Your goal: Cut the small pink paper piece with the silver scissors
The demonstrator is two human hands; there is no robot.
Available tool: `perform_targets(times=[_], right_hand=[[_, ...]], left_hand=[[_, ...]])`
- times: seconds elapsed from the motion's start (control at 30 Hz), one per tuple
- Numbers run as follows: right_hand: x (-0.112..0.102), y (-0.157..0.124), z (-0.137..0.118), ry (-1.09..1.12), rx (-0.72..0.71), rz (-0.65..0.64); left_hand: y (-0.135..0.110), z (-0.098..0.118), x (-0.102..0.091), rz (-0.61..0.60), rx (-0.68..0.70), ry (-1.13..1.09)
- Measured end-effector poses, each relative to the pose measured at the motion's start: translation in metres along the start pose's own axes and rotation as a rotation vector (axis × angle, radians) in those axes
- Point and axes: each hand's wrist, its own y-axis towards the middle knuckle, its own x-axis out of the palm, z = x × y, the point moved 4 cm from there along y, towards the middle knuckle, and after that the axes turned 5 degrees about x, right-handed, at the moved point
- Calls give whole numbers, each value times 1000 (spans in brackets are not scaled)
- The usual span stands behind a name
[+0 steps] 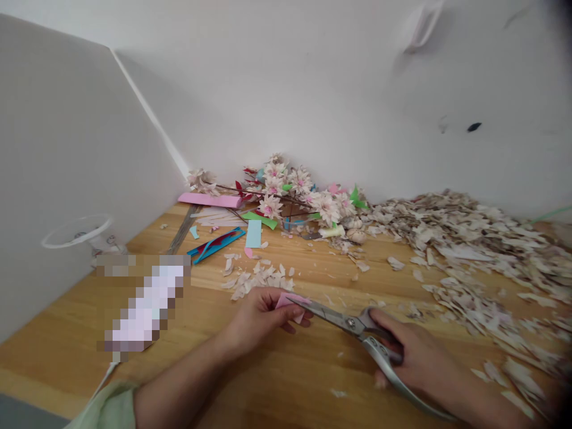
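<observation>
Danger of a slip

My left grip [263,311] pinches the pink paper [283,300] above the bench [268,387]; my right grip [415,351] wraps around the scissors [351,324]; their tip is so near the left grip that a slip may cut it; loose pinching may crease the paper.

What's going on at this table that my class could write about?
A person's left hand pinches a piece of pink paper, and the right hand holds scissors with their blades at it. Beyond, pale scraps lie on the wooden table; farther back are pale flowers, with a heap of flakes at the right.
</observation>
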Motion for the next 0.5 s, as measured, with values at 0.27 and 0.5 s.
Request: perform_targets(times=[0.27, 0.5], right_hand=[[0, 1, 3, 40, -19, 9], [1, 2, 4, 0, 10, -4]], left_hand=[[0, -2, 0, -12, 4, 0], [1, -3, -1, -10, 6, -20]])
